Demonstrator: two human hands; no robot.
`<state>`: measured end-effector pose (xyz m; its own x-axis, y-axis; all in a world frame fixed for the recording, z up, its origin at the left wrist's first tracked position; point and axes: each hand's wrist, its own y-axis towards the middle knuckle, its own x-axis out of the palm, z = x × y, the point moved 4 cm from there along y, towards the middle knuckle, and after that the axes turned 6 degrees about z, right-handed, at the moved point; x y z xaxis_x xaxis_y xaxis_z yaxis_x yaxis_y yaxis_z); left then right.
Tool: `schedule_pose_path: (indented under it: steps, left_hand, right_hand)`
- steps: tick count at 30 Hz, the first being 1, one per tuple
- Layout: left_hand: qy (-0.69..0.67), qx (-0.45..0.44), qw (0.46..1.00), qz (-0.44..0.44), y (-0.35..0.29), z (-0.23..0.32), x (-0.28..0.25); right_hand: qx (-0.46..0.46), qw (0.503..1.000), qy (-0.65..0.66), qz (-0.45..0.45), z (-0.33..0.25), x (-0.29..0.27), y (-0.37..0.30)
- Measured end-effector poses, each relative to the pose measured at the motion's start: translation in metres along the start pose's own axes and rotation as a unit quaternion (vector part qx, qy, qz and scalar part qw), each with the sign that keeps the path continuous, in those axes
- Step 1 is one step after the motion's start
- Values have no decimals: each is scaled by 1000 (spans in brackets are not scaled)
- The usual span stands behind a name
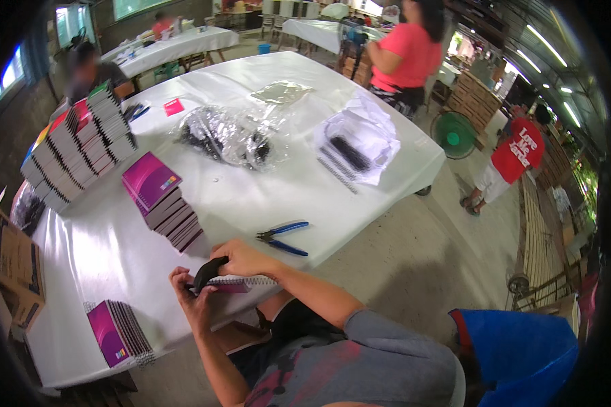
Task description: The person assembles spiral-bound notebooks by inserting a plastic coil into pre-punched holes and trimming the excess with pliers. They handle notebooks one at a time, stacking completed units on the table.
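At the table's near edge my left hand grips a small purple notebook, fingers curled around its left end. A wire spiral coil runs along the notebook's upper edge and sticks out to the right. My right hand is closed just above the notebook, its fingers bent over a dark curved piece. Whether that piece is a tool or a finger covering I cannot tell. Blue-handled cutting pliers lie spread on the table, beyond my right forearm.
Purple notebooks are stacked ahead; coil-bound ones lie at lower left. Taller notebook stacks stand far left. Clear plastic bags and black coils on white wrapping sit farther back. A cardboard box borders the left side.
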<state>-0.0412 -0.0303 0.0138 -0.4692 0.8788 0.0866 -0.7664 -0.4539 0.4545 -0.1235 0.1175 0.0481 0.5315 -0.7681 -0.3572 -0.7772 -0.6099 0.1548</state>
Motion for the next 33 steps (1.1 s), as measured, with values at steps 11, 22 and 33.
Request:
schedule_pose_path:
  steps: [11, 22, 33]
  left_hand:
    - [-9, -20, 1000, -15, -2, -7, 0]
    - [-67, -90, 993, -29, -4, -10, 0]
    - [-32, -57, 997, -45, -5, -14, -1]
  right_hand:
    - [-27, 989, 145, 0, -5, 8, 1]
    - [-1, 987, 160, 24, -1, 13, 6]
    - [-69, 991, -63, 91, 12, 13, 12]
